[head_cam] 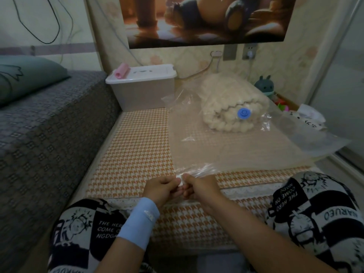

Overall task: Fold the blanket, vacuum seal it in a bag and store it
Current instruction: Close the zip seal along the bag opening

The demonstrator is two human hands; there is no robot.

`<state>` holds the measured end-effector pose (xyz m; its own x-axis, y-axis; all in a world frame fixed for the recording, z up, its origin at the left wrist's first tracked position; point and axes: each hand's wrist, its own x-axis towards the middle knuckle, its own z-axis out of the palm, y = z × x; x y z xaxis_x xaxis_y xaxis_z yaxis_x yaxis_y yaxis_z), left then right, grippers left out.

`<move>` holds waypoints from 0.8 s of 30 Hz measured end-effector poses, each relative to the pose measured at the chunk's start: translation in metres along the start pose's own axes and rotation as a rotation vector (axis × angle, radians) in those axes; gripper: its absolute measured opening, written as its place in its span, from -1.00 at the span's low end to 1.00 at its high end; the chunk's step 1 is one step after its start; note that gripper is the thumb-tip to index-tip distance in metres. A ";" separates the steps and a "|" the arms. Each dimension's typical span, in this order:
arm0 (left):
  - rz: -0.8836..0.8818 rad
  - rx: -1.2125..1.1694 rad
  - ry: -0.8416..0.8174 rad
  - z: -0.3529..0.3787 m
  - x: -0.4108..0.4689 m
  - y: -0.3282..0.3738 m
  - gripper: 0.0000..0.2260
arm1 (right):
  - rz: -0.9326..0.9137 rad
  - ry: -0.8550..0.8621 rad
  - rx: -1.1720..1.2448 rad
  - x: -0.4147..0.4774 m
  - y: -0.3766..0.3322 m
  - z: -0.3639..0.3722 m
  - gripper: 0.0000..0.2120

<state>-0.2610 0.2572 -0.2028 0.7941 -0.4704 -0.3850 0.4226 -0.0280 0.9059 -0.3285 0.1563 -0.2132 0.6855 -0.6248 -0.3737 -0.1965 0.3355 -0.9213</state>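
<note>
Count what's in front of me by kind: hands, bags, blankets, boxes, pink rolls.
Hands: 2, left hand and right hand
Bag: 1
Blanket: 1
Box: 1
Pink roll: 1
Total: 6

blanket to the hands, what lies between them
In the head view, only the empty stretch of the clear bag on the checked mat separates the blanket from the left hand and right hand, which pinch its near edge.

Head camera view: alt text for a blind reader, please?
A person's left hand and right hand pinch a small white clip on the near edge of a clear vacuum bag lying on a patterned mat. A folded cream blanket sits inside, by a blue valve.
</note>
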 end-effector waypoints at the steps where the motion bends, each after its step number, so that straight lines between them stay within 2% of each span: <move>1: 0.004 0.008 0.000 0.001 0.000 0.000 -0.91 | -0.012 0.006 -0.006 0.000 0.000 -0.001 -0.72; 7: 0.026 0.008 -0.035 0.008 -0.005 -0.003 -0.94 | -0.049 0.031 -0.003 -0.005 0.003 -0.003 -0.69; 12: 0.028 -0.068 -0.039 0.007 -0.004 -0.002 -0.91 | 0.009 -0.062 0.033 -0.008 -0.008 -0.007 -0.68; 17: -0.012 -0.113 -0.028 0.008 0.001 -0.006 -0.98 | -0.051 0.030 -0.030 -0.006 -0.004 -0.009 -0.59; 20: -0.026 -0.042 0.001 0.010 0.003 -0.012 -0.93 | -0.115 0.095 -0.111 -0.006 0.005 -0.008 -0.56; 24: -0.042 -0.062 0.005 0.010 0.002 -0.014 -0.83 | -0.077 0.078 -0.075 -0.004 0.008 -0.009 -0.57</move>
<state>-0.2692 0.2478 -0.2142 0.7775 -0.4654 -0.4230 0.4813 0.0074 0.8765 -0.3389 0.1552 -0.2201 0.6444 -0.7008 -0.3059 -0.1993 0.2322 -0.9520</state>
